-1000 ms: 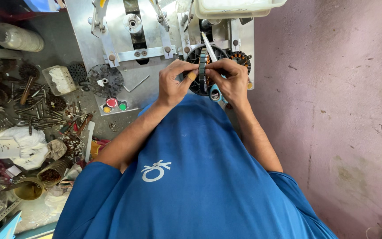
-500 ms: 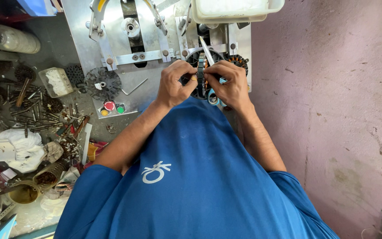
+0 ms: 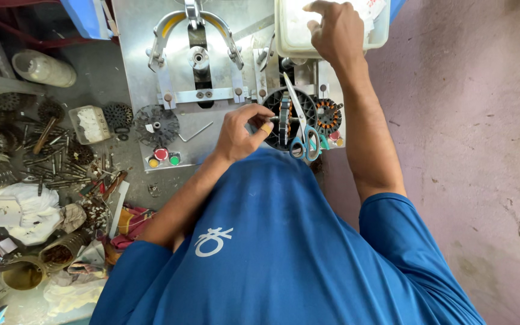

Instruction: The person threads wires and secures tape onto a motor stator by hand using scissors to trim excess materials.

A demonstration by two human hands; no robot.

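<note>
My left hand (image 3: 241,133) pinches a thin, dark round stator core (image 3: 284,115), held on edge in front of my blue shirt. Behind it a larger black stator ring (image 3: 275,101) lies on the metal machine plate (image 3: 133,36), with blue-handled scissors (image 3: 301,123) resting across it. A second stator with copper-coloured windings (image 3: 328,115) sits just to the right. My right hand (image 3: 334,31) is stretched out to a white plastic tub (image 3: 285,37) at the top, fingers down inside it. What the fingers touch is hidden.
The winding machine has a curved metal arm (image 3: 192,27) and red, green and yellow buttons (image 3: 162,157). A black toothed disc (image 3: 156,125) and an allen key (image 3: 196,132) lie on the plate. The left bench holds several stators, screws, rags, a jar (image 3: 42,67) and a small box (image 3: 90,123). A pink floor (image 3: 470,120) is on the right.
My right hand has let go of the stator and reached up into the white tub. The left hand stays on the stator core.
</note>
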